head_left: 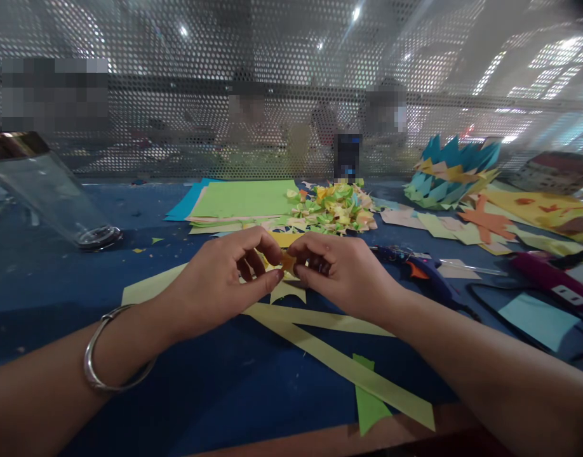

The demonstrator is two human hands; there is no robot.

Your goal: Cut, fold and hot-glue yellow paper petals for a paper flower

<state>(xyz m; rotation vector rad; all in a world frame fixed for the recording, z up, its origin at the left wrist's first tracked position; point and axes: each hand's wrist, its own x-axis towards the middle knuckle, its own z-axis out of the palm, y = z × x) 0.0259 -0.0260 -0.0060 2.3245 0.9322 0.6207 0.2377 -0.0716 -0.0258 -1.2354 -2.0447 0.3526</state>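
Observation:
Both hands meet over the middle of the blue table, pinching a small yellow-orange piece of paper between the fingertips. My left hand, with a silver bangle on its wrist, grips the piece from the left. From the right, my right hand holds it with thumb and forefinger. The fingers hide part of its shape. Pale yellow paper scraps lie just beneath. Nearer to me are long pale yellow paper strips, one crossing a green paper scrap.
Stacked coloured sheets and a heap of folded paper pieces lie behind my hands. A glass jar is at left. On the right are a blue glue gun, a purple tool and a layered paper piece. Perforated metal stands behind.

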